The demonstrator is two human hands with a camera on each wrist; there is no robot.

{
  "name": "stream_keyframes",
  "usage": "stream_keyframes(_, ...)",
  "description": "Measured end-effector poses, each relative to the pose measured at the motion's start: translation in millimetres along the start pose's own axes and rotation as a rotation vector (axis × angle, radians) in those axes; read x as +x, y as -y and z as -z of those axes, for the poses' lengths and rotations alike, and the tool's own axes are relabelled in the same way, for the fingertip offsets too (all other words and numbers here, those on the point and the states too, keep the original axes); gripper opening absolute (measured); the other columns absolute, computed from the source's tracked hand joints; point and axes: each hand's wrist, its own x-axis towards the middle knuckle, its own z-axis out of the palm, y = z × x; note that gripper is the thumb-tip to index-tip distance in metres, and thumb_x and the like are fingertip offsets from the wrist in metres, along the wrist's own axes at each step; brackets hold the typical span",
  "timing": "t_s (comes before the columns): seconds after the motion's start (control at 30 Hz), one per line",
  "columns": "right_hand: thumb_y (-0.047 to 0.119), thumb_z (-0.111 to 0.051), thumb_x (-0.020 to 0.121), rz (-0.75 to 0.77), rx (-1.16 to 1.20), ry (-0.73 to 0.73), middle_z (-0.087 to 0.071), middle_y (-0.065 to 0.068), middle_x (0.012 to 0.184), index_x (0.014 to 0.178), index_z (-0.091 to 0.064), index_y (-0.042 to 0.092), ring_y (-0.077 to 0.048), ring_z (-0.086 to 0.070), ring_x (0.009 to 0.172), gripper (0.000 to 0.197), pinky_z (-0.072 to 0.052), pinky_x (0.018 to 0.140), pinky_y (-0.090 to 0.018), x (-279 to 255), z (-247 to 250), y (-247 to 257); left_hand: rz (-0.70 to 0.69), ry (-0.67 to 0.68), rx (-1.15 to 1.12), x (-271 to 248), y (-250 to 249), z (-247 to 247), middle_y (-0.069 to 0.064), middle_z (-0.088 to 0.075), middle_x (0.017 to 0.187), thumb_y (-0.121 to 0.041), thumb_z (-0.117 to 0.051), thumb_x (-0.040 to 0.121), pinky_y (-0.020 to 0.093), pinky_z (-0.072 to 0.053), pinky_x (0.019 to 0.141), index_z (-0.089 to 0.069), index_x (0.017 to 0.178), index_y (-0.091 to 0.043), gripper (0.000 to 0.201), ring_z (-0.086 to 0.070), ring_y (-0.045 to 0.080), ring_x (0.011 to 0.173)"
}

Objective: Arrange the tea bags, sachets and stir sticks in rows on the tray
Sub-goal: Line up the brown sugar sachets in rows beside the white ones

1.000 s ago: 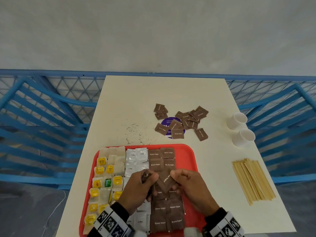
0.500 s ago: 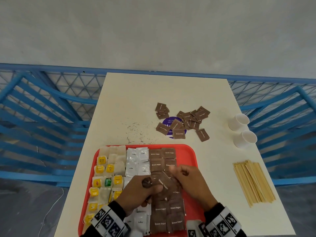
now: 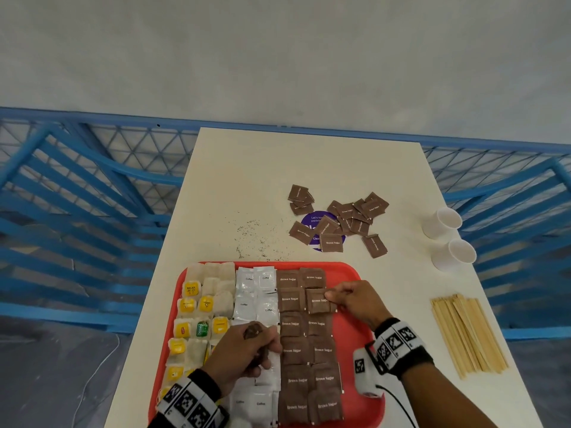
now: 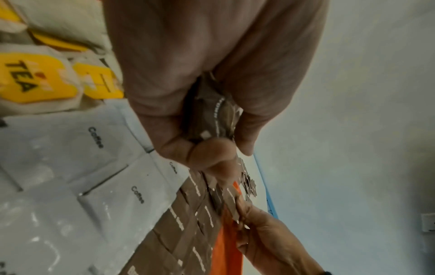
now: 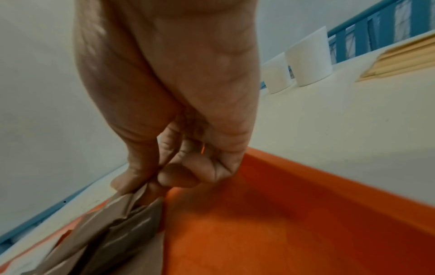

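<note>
The red tray (image 3: 349,273) holds tea bags (image 3: 205,304) on the left, white coffee sachets (image 3: 256,291) in the middle and two columns of brown sugar sachets (image 3: 304,350) on the right. My right hand (image 3: 332,296) pinches the right edge of one brown sugar sachet (image 3: 316,301) (image 5: 132,201) in the second row of the right column. My left hand (image 3: 262,344) grips a small stack of brown sugar sachets (image 4: 212,115) over the coffee sachets. The stir sticks (image 3: 466,333) lie in a bundle on the table to the right of the tray.
More brown sugar sachets (image 3: 340,220) lie scattered on the white table (image 3: 247,186) over a purple sticker (image 3: 312,220). Two white paper cups (image 3: 445,239) lie on their sides at the right edge. Dark crumbs (image 3: 256,236) dot the table behind the tray. Blue railings surround the table.
My right hand has carried one brown sugar sachet away from the left hand, up and to the right, onto the right brown column. The left hand stays put with its stack.
</note>
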Motion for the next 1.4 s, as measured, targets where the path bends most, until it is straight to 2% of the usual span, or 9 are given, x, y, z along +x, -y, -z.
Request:
stream_keyframes(0.2,0.026,-0.081,0.080,-0.074,-0.033,-0.027,-0.064,0.010,0.052,0.076,-0.075,0.008,-0.003,-0.053,0.049,0.019,-0.043,0.055,-0.016,18.3,-7.7,-5.4,0.038,-0.010,-0.072,-3.6,-1.1,2.7,0.016,-0.076,0.097,-0.036,-0.063,0.095,0.025,-0.047,0.051,-0.068,0.105,0.001,0.038,-0.064,0.020,0.064)
stream_keyframes(0.37,0.031,-0.084,0.076,-0.052,-0.139,-0.156,-0.070,0.004,0.069,0.063,-0.063,0.015,-0.007,-0.059,0.062,0.029,-0.042,0.058,-0.019,17.3,-17.7,-5.9,0.059,0.013,-0.361,-0.6,-4.9,3.7,0.020,-0.073,0.111,-0.017,-0.057,0.099,0.038,-0.059,0.068,-0.065,0.117,0.000,0.026,-0.070,0.030,0.086)
stream_keyframes(0.6,0.035,-0.080,0.079,0.015,-0.143,-0.268,-0.062,0.004,0.073,0.075,-0.055,0.015,-0.012,-0.056,0.068,0.032,-0.035,0.057,-0.022,-4.2,-14.7,15.8,0.043,0.073,-0.616,-4.5,-21.3,4.7,0.024,-0.069,0.120,-0.011,-0.038,0.105,0.048,-0.057,0.085,-0.062,0.121,0.002,0.031,-0.070,0.038,0.103)
stream_keyframes(0.67,0.043,-0.075,0.082,0.123,-0.152,-0.203,-0.061,0.008,0.070,0.074,-0.059,0.016,-0.006,-0.054,0.065,0.032,-0.037,0.058,-0.018,-28.5,-15.2,35.5,0.011,0.080,-0.642,-7.2,-27.1,-0.3,0.021,-0.069,0.122,-0.013,-0.040,0.105,0.047,-0.057,0.085,-0.062,0.121,0.001,0.031,-0.069,0.036,0.106)
stream_keyframes(0.77,0.059,-0.071,0.076,0.226,-0.142,0.098,-0.065,0.014,0.070,0.071,-0.065,0.025,0.003,-0.055,0.063,0.035,-0.042,0.061,-0.013,-76.6,-27.2,69.2,-0.050,0.108,-0.641,-12.9,-35.8,-14.0,0.017,-0.068,0.124,-0.014,-0.041,0.104,0.043,-0.058,0.083,-0.062,0.123,-0.002,0.031,-0.071,0.030,0.100)
stream_keyframes(0.83,0.044,-0.075,0.081,0.284,-0.080,0.160,-0.066,0.018,0.066,0.069,-0.067,0.028,0.005,-0.056,0.059,0.023,-0.041,0.058,-0.010,-95.4,-36.7,78.9,-0.080,0.142,-0.599,-17.0,-40.9,-25.1,0.019,-0.069,0.123,-0.014,-0.042,0.103,0.041,-0.057,0.087,-0.062,0.124,-0.002,0.031,-0.071,0.031,0.103)
stream_keyframes(0.93,0.023,-0.079,0.083,0.265,0.131,0.059,-0.071,0.007,0.068,0.075,-0.073,0.019,-0.001,-0.062,0.060,0.011,-0.046,0.059,-0.015,-100.1,-39.9,75.1,-0.123,0.153,-0.513,-20.3,-42.2,-36.0,0.020,-0.068,0.123,-0.015,-0.045,0.103,0.044,-0.054,0.094,-0.062,0.126,-0.004,0.031,-0.064,0.038,0.117)
stream_keyframes(1.2,0.015,-0.077,0.084,0.183,0.401,-0.004,-0.068,-0.004,0.065,0.079,-0.071,0.011,-0.009,-0.057,0.050,0.009,-0.046,0.050,-0.021,-104.5,-23.4,61.9,-0.250,-0.047,-0.170,-26.0,-42.2,-34.7,0.016,-0.074,0.094,-0.010,-0.071,0.088,0.033,-0.060,0.061,-0.073,0.099,-0.001,0.014,-0.074,0.024,0.080)
stream_keyframes(1.4,0.020,-0.066,0.092,0.175,0.601,0.130,-0.068,-0.006,0.071,0.081,-0.069,0.010,-0.010,-0.053,0.054,0.015,-0.042,0.052,-0.020,-109.9,-21.3,56.6,-0.238,-0.034,-0.117,-26.5,-52.8,-29.8,0.014,-0.073,0.084,-0.018,-0.072,0.088,0.029,-0.057,0.058,-0.071,0.088,-0.004,0.014,-0.070,0.019,0.072)
